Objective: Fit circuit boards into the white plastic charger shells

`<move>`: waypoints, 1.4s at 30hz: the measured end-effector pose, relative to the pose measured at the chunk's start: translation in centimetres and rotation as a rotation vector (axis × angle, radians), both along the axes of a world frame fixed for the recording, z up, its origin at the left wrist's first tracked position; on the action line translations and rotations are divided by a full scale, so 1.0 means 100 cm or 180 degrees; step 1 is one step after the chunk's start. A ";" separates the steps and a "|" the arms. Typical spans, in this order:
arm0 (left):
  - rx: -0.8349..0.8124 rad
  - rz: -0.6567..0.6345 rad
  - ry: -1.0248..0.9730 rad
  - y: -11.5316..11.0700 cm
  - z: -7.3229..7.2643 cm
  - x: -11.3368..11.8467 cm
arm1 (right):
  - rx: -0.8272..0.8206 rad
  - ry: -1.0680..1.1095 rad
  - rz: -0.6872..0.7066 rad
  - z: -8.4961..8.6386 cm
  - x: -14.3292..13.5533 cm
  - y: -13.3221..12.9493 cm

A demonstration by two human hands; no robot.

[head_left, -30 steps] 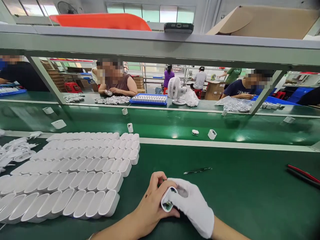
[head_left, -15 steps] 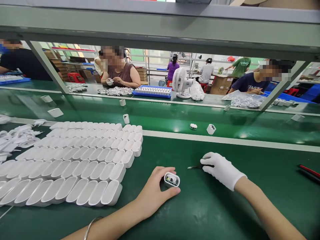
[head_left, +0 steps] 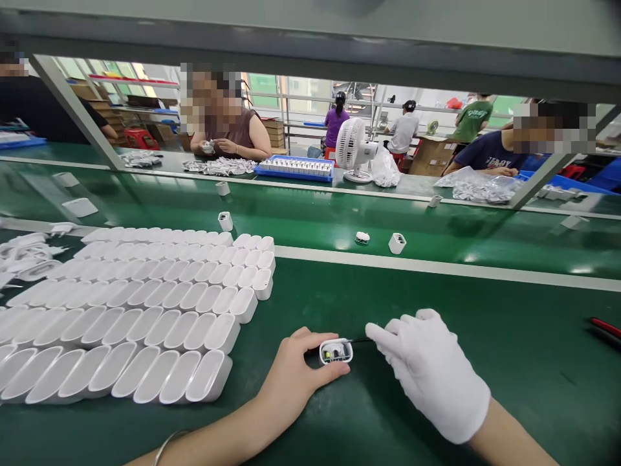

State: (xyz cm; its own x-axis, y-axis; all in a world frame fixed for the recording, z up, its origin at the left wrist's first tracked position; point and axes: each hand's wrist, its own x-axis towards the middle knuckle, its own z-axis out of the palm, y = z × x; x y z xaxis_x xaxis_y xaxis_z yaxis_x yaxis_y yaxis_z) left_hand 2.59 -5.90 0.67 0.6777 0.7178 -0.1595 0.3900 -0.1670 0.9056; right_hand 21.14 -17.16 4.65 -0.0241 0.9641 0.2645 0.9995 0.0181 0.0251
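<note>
Left grip (head_left: 297,374) clasps white housing (head_left: 336,363) (open upward, long axis crosswise); right grip (head_left: 431,372) pinches dark tool (head_left: 359,340).

Single head camera, facing forward-down across green bench (head_left: 436,285).

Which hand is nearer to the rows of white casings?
Left. The left hand is right of the rows of white casings, gripping a filled casing; the gloved right hand is farther right, holding a thin dark tool.
</note>
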 end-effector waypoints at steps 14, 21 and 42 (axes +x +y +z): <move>0.0054 -0.0024 -0.0133 -0.001 0.006 0.002 | 0.0261 -0.0543 0.0107 -0.009 -0.008 0.010; 0.0168 -0.0048 -0.0325 -0.001 0.003 0.002 | 0.0510 -0.0496 -0.0034 -0.003 -0.011 0.006; 0.0512 -0.0067 -0.0425 -0.006 0.001 0.001 | 0.0198 0.0089 0.0075 0.005 -0.011 -0.006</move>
